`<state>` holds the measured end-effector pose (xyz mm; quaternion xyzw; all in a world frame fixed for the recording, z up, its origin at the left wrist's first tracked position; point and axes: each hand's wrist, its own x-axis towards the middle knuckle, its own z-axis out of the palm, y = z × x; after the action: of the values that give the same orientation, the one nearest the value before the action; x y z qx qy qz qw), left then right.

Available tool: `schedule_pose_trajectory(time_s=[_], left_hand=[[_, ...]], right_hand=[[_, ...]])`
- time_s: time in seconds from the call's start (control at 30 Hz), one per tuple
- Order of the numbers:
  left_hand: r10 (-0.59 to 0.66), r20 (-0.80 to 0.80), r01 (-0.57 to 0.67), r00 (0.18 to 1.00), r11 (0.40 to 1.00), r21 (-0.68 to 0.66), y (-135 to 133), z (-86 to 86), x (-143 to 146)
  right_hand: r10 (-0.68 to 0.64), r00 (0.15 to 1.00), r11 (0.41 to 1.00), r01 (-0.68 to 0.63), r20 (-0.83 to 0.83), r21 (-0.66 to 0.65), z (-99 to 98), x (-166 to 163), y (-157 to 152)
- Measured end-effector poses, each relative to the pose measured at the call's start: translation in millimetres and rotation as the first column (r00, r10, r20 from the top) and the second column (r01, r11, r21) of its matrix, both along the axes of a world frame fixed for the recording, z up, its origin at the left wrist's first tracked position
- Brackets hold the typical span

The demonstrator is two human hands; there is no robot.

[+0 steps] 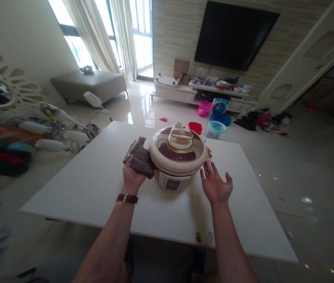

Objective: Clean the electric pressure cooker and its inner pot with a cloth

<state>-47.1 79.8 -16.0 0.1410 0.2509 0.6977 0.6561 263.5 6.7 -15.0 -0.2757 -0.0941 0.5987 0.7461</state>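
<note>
At the centre of the white square table [90,184] stands a cream, round electric cooker [178,157] with a brown-patterned lid and a control panel facing the person. At the cooker's 9 o'clock, touching its side, lies a grey-brown folded cloth [140,158]. The left hand [132,173], wearing a brown wrist strap, grips this cloth, fingers closed on its near edge. At the cooker's 4 o'clock, the right hand [215,184] is held open with fingers spread, empty, just beside the cooker body without touching it. Beyond, at 1 o'clock, a light-blue plastic basket [215,129] sits on the floor.
</note>
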Motion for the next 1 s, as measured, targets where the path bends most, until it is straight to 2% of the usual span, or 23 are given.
schedule_pose_trajectory(time_s=[0.3,0.53,0.6,0.67,0.73,0.77,0.8,0.83,0.9,0.93,1.0], left_hand=[[-0.001,-0.037,0.002,0.999,1.0,0.013,-15,3.4,1],[0.037,-0.059,-0.038,0.998,0.999,-0.007,-33,3.4,7],[0.103,-0.071,-0.104,0.992,0.994,-0.016,-34,3.6,14],[0.232,-0.107,-0.237,0.967,0.971,-0.042,-34,2.9,23],[0.357,-0.213,-0.372,0.91,0.928,-0.033,-36,3.8,33],[0.381,-0.296,-0.394,0.876,0.919,0.018,-39,6.0,39],[0.376,-0.393,-0.366,0.839,0.925,0.104,-43,9.8,44],[0.352,-0.497,-0.286,0.793,0.936,0.206,-48,15.1,49],[0.294,-0.683,-0.015,0.669,0.924,0.383,-58,29.4,59],[0.273,-0.748,0.093,0.605,0.909,0.406,-63,37.2,64],[0.247,-0.833,0.218,0.495,0.893,0.394,-69,51.0,72]], right_hand=[[-0.035,0.994,0.998,0.04,0.102,-0.043,0.0,11,-20],[-0.034,0.987,0.997,0.044,0.157,-0.061,12.5,12,-40],[-0.042,0.989,0.997,0.05,0.144,-0.058,14.9,7,-41],[-0.056,0.99,0.996,0.064,0.13,-0.057,15.2,2,-41],[-0.066,0.989,0.995,0.075,0.129,-0.066,13.9,-1,-40],[-0.07,0.989,0.994,0.08,0.132,-0.069,12.9,-2,-39],[-0.073,0.988,0.994,0.083,0.137,-0.07,11.7,-2,-38],[-0.077,0.987,0.994,0.088,0.144,-0.07,10.5,-1,-37],[-0.09,0.983,0.992,0.102,0.159,-0.069,8.1,0,-35],[-0.096,0.982,0.992,0.109,0.165,-0.07,7.0,1,-34],[-0.104,0.979,0.99,0.119,0.173,-0.079,5.2,4,-31]])
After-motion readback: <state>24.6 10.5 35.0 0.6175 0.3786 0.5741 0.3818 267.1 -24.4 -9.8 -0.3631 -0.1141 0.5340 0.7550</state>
